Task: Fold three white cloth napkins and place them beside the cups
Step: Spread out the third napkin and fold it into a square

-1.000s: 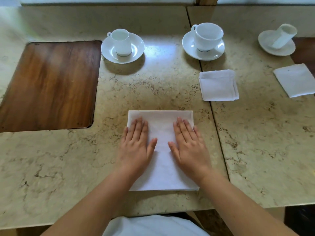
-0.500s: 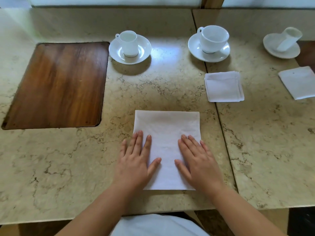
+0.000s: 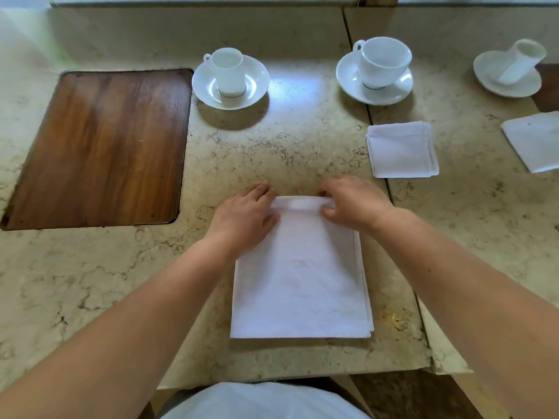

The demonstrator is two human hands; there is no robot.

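Since the earlier frames both hands have gone from lying flat on the middle of the white cloth napkin (image 3: 298, 273) to its far edge. The left hand (image 3: 245, 217) now sits at the far left corner, the right hand (image 3: 352, 204) at the far right corner. Each pinches the cloth between thumb and curled fingers, and the far edge is lifted into a small roll between them.

Napkin location: on the beige marble-patterned table (image 3: 90, 282), directly in front of the person, folded into a long rectangle with layered edges showing along its right side.

Placed so far: one folded white square napkin (image 3: 402, 149) lies near the wide white cup on its saucer (image 3: 382, 63); a second folded white napkin (image 3: 534, 140) lies near the tipped white cup on its saucer (image 3: 520, 63) at far right. The tall white cup on its saucer (image 3: 227, 72), beside the dark wooden inlay panel (image 3: 99, 146), has no napkin by it.

Judgement: third napkin, final fold starting. Next move calls for bringing the pinched far edge towards the near edge, corners matched, pressing flat, then carrying the square to the tall cup.
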